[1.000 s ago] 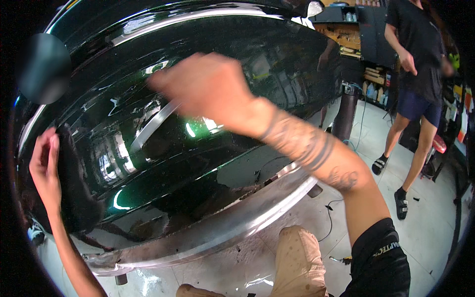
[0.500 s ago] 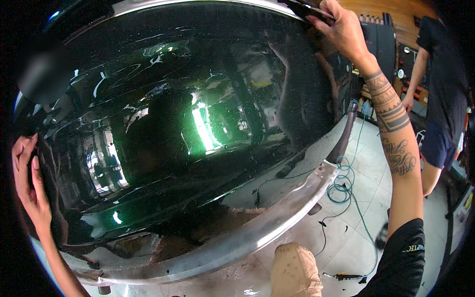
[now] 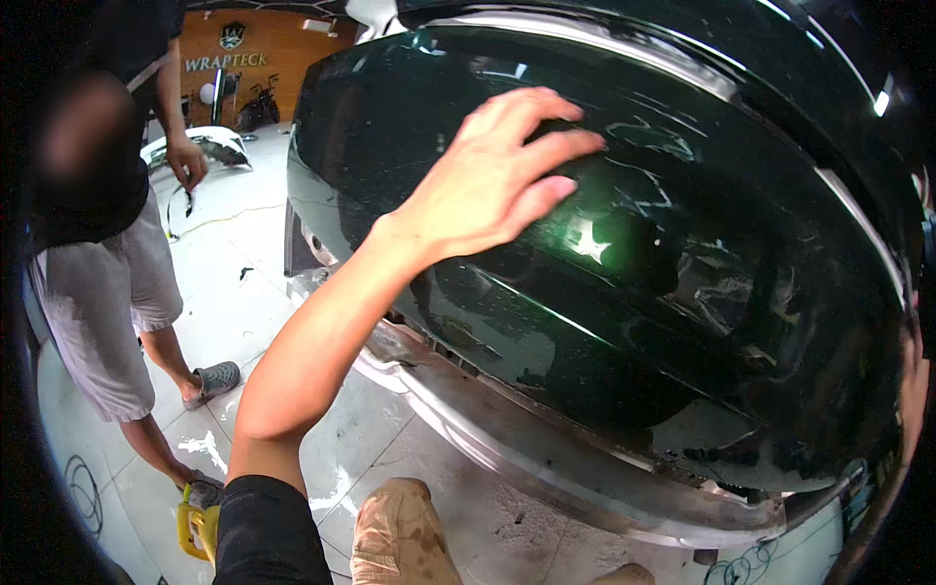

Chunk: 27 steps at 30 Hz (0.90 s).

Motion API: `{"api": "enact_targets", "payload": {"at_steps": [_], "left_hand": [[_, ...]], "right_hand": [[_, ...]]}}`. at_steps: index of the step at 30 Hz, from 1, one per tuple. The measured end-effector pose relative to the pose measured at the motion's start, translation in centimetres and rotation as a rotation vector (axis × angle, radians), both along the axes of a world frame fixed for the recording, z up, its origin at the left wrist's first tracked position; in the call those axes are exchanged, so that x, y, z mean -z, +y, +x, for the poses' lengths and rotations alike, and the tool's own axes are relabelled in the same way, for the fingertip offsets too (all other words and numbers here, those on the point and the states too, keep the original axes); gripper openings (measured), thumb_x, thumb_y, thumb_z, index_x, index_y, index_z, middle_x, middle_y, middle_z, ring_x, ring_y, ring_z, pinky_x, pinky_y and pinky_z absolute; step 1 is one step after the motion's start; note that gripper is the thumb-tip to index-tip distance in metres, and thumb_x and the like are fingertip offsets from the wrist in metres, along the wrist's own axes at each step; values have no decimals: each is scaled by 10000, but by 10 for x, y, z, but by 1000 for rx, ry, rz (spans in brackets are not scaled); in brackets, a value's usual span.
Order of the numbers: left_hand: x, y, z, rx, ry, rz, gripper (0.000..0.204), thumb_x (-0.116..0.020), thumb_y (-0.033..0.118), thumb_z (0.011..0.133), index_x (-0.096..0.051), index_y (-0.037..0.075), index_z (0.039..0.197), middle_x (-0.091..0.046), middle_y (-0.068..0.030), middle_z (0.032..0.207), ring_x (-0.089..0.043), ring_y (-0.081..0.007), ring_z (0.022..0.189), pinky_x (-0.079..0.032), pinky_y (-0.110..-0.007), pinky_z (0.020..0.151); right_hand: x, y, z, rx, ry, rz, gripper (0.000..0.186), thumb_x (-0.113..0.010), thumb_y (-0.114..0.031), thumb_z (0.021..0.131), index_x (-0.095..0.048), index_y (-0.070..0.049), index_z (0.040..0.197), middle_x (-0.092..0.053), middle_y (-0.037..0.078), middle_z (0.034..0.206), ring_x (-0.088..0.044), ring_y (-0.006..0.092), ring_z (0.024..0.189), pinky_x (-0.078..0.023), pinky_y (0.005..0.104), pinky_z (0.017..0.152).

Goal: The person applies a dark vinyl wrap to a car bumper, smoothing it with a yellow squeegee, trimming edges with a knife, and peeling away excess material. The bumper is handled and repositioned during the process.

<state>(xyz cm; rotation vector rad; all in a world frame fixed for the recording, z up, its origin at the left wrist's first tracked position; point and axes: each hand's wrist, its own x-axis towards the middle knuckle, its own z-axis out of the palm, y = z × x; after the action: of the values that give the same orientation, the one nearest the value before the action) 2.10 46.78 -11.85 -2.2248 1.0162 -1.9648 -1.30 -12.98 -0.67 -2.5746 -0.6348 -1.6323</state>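
Your left hand is over the glossy dark green car panel, back of the hand upward and fingertips pointing right, near the bright green reflection on the paint. Its grip is wide — the fingers are loosely spread and a little bent, with the thumb apart below them — and I cannot tell whether the fingertips touch the surface or sit just above it. The panel spreads in front of you across the middle and right of the view, with a pale bright strip along its upper edge and a worn grey metal beam curving below it. Of your right arm only a thin sliver seems to show at the right rim, so I cannot tell how that grip stands. Your black sleeve comes in from the lower edge, with your knee in stained beige trousers beside it. At your left another person in a dark top and light shorts stands on the pale tiled floor — a small dark item hangs at their lowered hand. Near their foot is a yellow object, partly hidden behind your sleeve.
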Motion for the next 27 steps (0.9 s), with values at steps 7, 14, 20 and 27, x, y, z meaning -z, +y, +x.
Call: {"api": "enact_targets", "payload": {"at_steps": [7, 14, 20, 27], "left_hand": [[38, 30, 28, -164, 167, -176, 548, -489, 436, 966, -400, 261, 1477, -262, -147, 1549, -184, -418, 1449, -112, -589, 1163], [35, 23, 27, -49, 64, -250, 475, -565, 395, 950, -504, 263, 1403, -351, -129, 1497, -249, -362, 1430, -157, -587, 1160], [35, 33, 26, 4, 68, -237, 485, -595, 379, 932, -513, 258, 1395, -389, -126, 1456, -285, -360, 1400, -179, -579, 1156], [42, 34, 33, 48, 54, -261, 491, -591, 386, 932, -502, 256, 1397, -361, -114, 1483, -254, -362, 1424, -178, -578, 1153]], "right_hand": [[35, 264, 15, -408, 99, -393, 494, -499, 81, 861, -492, -41, 1339, -558, 170, 1206, -565, 277, 1079, -451, 399, 953], [-1, 475, 74, -323, -392, -614, 495, -643, -146, 769, -608, -96, 1260, -688, 174, 856, -676, 354, 801, -548, 445, 724], [-14, 546, 93, -6, -692, -875, 113, -687, 2, 788, -592, -11, 846, -641, 183, 828, -627, 349, 642, -517, 389, 583], [-10, 524, 74, -462, -111, -714, 474, -497, -19, 911, -500, -83, 1380, -645, 175, 1006, -648, 274, 882, -508, 395, 771]]}}
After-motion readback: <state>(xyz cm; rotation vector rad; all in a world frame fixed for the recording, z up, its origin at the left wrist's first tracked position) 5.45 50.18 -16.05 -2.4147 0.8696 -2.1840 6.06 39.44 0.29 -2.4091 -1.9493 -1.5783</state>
